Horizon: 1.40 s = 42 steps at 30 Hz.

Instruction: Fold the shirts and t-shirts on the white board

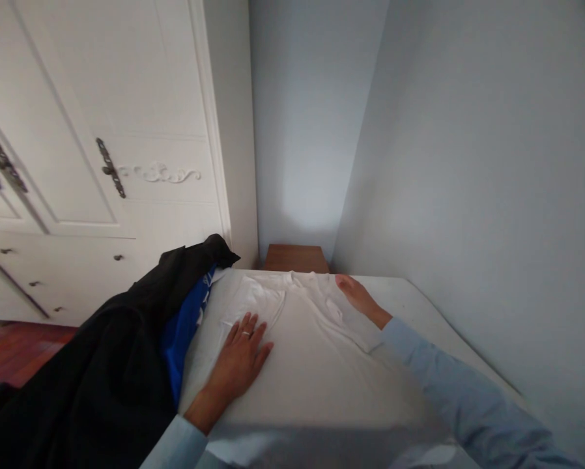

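A white T-shirt (316,365) lies spread over the white table (395,286), its collar toward the far edge and its lower part hanging over the near edge. My left hand (238,361), with a ring on one finger, rests flat on the shirt near the left sleeve, fingers spread. At the right shoulder of the shirt is my right hand (358,296). Its fingers reach toward the collar and are partly hidden, so whether they pinch the cloth is unclear. Wrinkles run across the right sleeve and chest.
Black clothing (121,352) and a blue garment with white lettering (187,332) drape along the table's left side. A white wardrobe (165,98) stands at the left. A grey-blue wall (478,163) borders the right, and a brown wooden piece (295,257) sits behind the table.
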{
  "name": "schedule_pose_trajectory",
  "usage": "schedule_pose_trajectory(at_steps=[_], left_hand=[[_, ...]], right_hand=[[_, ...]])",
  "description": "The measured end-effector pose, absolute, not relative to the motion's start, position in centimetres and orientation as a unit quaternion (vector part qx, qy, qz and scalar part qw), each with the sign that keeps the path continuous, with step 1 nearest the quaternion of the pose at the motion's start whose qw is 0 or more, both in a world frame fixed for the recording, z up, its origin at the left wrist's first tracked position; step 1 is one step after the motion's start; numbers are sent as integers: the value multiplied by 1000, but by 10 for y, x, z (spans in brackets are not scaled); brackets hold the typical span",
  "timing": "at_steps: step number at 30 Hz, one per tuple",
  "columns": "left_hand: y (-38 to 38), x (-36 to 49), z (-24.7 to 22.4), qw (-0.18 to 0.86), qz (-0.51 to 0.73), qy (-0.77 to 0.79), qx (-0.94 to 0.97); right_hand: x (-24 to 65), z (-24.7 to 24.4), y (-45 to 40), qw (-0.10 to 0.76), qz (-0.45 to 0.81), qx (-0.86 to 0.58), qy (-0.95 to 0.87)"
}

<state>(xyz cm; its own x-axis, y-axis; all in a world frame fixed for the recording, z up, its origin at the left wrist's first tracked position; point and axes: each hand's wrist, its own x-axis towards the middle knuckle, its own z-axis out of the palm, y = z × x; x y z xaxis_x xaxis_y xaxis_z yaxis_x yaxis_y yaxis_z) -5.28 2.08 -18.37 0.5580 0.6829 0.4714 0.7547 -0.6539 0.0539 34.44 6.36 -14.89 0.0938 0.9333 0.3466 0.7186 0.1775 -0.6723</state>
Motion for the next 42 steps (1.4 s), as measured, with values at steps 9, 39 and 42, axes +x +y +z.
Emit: schedule_pose_trajectory(at_steps=[9,39,42], left_hand=[[32,-58,-185,70,-220,-390,-892],[41,-55,-183,33,-236,-392,-889],[39,-54,-183,33,-236,-390,-889]], right_hand=[[390,-172,40,100,5,-712,-696],[304,-130,24,193,36,-637,-746],[306,-132,24,209,36,-615,-759]])
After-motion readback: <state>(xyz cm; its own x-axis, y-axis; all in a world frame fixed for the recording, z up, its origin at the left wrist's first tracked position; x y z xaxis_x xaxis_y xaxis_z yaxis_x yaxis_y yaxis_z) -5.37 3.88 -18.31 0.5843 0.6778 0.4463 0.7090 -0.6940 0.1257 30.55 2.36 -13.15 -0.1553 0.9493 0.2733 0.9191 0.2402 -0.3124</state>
